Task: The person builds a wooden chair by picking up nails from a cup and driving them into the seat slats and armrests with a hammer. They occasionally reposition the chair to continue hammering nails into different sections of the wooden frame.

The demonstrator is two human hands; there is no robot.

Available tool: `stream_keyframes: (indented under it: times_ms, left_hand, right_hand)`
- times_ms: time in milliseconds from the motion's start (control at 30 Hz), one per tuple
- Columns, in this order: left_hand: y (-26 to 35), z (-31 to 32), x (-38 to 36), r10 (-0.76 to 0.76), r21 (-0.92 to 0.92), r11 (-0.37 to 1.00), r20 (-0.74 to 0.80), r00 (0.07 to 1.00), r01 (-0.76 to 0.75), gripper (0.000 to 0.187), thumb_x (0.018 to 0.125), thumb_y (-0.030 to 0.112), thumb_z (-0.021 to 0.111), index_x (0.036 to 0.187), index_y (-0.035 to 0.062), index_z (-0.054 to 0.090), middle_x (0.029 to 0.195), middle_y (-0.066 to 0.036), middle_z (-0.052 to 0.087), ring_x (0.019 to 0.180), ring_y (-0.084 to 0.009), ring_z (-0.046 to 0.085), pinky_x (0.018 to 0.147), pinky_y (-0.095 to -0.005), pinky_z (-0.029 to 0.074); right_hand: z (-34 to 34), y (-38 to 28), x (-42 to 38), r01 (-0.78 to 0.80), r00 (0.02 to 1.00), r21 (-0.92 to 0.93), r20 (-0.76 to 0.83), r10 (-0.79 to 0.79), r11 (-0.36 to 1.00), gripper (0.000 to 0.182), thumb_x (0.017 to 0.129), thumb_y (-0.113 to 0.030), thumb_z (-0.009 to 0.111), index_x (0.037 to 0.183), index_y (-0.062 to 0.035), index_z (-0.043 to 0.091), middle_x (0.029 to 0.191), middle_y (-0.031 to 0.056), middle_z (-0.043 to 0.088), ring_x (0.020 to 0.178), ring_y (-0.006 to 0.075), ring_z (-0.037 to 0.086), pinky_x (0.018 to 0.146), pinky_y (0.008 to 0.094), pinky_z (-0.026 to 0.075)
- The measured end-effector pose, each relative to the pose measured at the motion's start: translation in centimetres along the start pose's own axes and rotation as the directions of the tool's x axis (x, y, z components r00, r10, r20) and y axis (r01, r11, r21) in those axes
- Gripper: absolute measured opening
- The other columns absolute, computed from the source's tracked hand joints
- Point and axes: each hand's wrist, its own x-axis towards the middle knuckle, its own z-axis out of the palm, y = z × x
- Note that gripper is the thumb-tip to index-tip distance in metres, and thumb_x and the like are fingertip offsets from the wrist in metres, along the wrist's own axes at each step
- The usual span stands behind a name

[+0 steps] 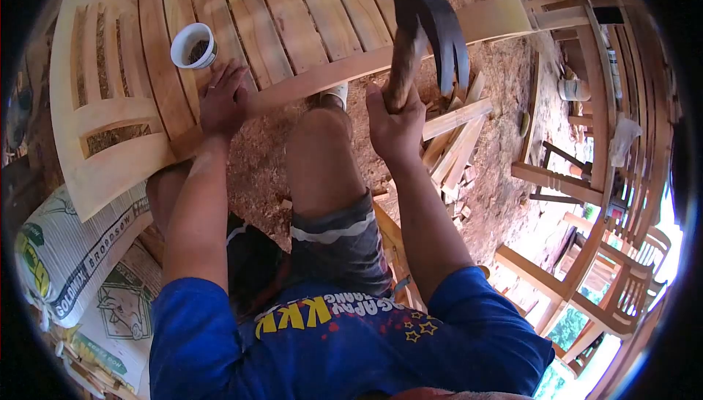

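Observation:
My right hand is wrapped round the wooden handle of a claw hammer. The hammer is raised upright, its dark curved metal head high above the floor and overlapping the bench's front edge. My left hand rests on the front rail of a slatted wooden bench, fingers stretched forward over the slats. No object shows in those fingers, though their undersides are hidden. Just beyond them a white plastic tub stands on the slats, with small dark pieces inside that look like nails.
Wood offcuts lie on the dirt floor to the right of my knee. Printed sacks are piled at the left. Wooden frames and a chair stand along the right side.

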Motion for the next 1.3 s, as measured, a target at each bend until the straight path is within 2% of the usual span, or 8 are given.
stream_keyframes:
  times_ms: [67, 100, 200, 600, 733, 1133, 1233, 1300]
  left_hand:
    - [-0.1, -0.1, 0.1, -0.001, -0.035, 0.999, 0.003, 1.000, 0.001, 0.042, 0.096, 0.019, 0.055, 0.137, 0.0251, 0.064, 0.154, 0.002, 0.054, 0.146, -0.0204, 0.045, 0.115, -0.0461, 0.037]
    - [-0.2, -0.2, -0.1, -0.001, -0.053, 0.999, 0.009, 1.000, 0.002, 0.043, 0.096, 0.019, 0.055, 0.137, 0.0250, 0.064, 0.155, 0.002, 0.054, 0.147, -0.0204, 0.045, 0.115, -0.0462, 0.036]
    - [-0.2, 0.1, 0.0, 0.019, -0.060, 0.998, -0.052, 0.998, -0.022, 0.044, 0.095, 0.018, 0.056, 0.137, 0.0247, 0.064, 0.152, 0.002, 0.056, 0.145, -0.0210, 0.047, 0.114, -0.0463, 0.037]
    - [0.6, -0.3, 0.1, 0.029, 0.023, 0.999, -0.073, 0.997, -0.027, 0.041, 0.095, 0.018, 0.057, 0.134, 0.0208, 0.067, 0.145, -0.002, 0.063, 0.141, -0.0225, 0.053, 0.113, -0.0448, 0.038]
    - [0.2, 0.3, -0.2, 0.029, -0.039, 0.999, -0.084, 0.996, -0.032, 0.039, 0.096, 0.019, 0.057, 0.134, 0.0204, 0.068, 0.145, -0.003, 0.063, 0.141, -0.0232, 0.053, 0.113, -0.0448, 0.038]
    - [0.3, -0.4, 0.3, 0.028, -0.041, 0.999, -0.036, 0.999, -0.029, 0.041, 0.095, 0.017, 0.057, 0.134, 0.0177, 0.066, 0.147, -0.006, 0.061, 0.140, -0.0278, 0.053, 0.113, -0.0490, 0.040]
    - [0.1, -0.1, 0.0, 0.033, -0.029, 0.999, -0.063, 0.997, -0.035, 0.041, 0.093, 0.016, 0.058, 0.133, 0.0207, 0.067, 0.147, -0.003, 0.062, 0.139, -0.0236, 0.055, 0.112, -0.0462, 0.040]
    - [-0.2, 0.0, 0.2, 0.057, -0.053, 0.997, -0.092, 0.994, -0.062, 0.042, 0.093, 0.016, 0.058, 0.133, 0.0207, 0.067, 0.146, -0.002, 0.062, 0.137, -0.0244, 0.056, 0.110, -0.0466, 0.042]
  right_hand:
    - [0.9, 4.3, -0.4, 0.141, 0.990, 0.057, -0.026, -0.139, 0.988, 0.014, 0.095, -0.008, 0.071, 0.089, -0.0027, 0.059, 0.071, -0.0023, 0.057, 0.068, 0.0087, 0.052, 0.062, 0.0290, 0.045]
    - [0.6, 5.8, -0.7, 0.048, 0.998, -0.093, 0.037, -0.045, 0.994, 0.023, 0.094, -0.016, 0.069, 0.105, 0.0028, 0.064, 0.084, 0.0208, 0.069, 0.084, 0.0254, 0.071, 0.074, 0.0381, 0.055]
    - [1.0, 7.8, 0.2, -0.118, 0.935, -0.678, 0.171, 0.312, 0.726, 0.026, 0.094, -0.021, 0.068, 0.105, 0.0026, 0.065, 0.088, 0.0233, 0.070, 0.085, 0.0293, 0.072, 0.076, 0.0397, 0.056]
    - [-2.0, -1.0, 2.2, 0.261, 0.957, 0.242, -0.187, -0.219, 0.935, 0.018, 0.098, -0.003, 0.067, 0.082, -0.0044, 0.058, 0.068, -0.0040, 0.056, 0.065, 0.0015, 0.047, 0.055, 0.0217, 0.037]
    - [-1.0, 9.9, 1.7, -0.174, 0.953, -0.648, 0.079, 0.292, 0.742, 0.012, 0.095, -0.010, 0.068, 0.091, 0.0012, 0.065, 0.071, 0.0055, 0.061, 0.073, 0.0113, 0.057, 0.064, 0.0327, 0.049]
    - [-1.6, 2.2, 3.6, 0.297, 0.950, 0.196, -0.158, -0.268, 0.935, 0.019, 0.096, -0.011, 0.071, 0.080, -0.0032, 0.063, 0.067, -0.0010, 0.060, 0.062, 0.0059, 0.051, 0.054, 0.0272, 0.039]
    - [-0.6, 9.8, 1.5, -0.210, 0.962, -0.511, 0.044, 0.270, 0.833, 0.028, 0.087, -0.020, 0.064, 0.099, 0.0055, 0.064, 0.088, 0.0264, 0.070, 0.086, 0.0434, 0.071, 0.079, 0.0492, 0.055]
    - [-0.2, 10.8, 1.9, -0.230, 0.939, -0.565, 0.086, 0.333, 0.792, 0.031, 0.086, -0.022, 0.063, 0.101, 0.0056, 0.065, 0.095, 0.0309, 0.070, 0.095, 0.0483, 0.069, 0.085, 0.0530, 0.054]
